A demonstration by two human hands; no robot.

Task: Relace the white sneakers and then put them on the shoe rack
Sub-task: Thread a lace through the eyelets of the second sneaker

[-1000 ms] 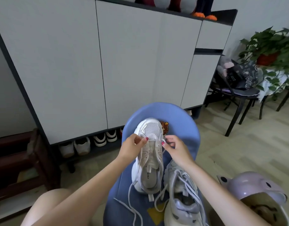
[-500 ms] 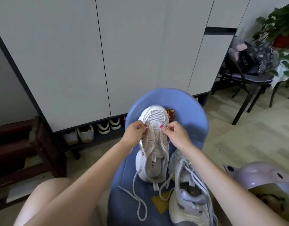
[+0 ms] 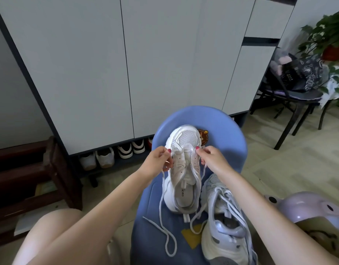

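Both hands spread apart since before | left hand (image 3: 158, 159) and right hand (image 3: 212, 158) each pinch lace (image 3: 163, 197) ends beside sneaker (image 3: 182, 169) | step: first eyelets threaded | next: cross ends.

White mesh-toed sneaker (image 3: 183, 169) with pale beige tongue, white lace (image 3: 162, 217), second sneaker (image 3: 225, 222) white with lilac-grey heel, blue stool (image 3: 228, 134) — brown bear sticker (image 3: 203, 136), yellow patch — pink-red painted nails, lilac helmet (image 3: 306, 209), grey cabinet doors (image 3: 84, 64) edged in black.

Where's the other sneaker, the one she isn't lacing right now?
In the head view, the second sneaker lies on the blue chair, low and right of centre, beside the sneaker being laced and under the right forearm.
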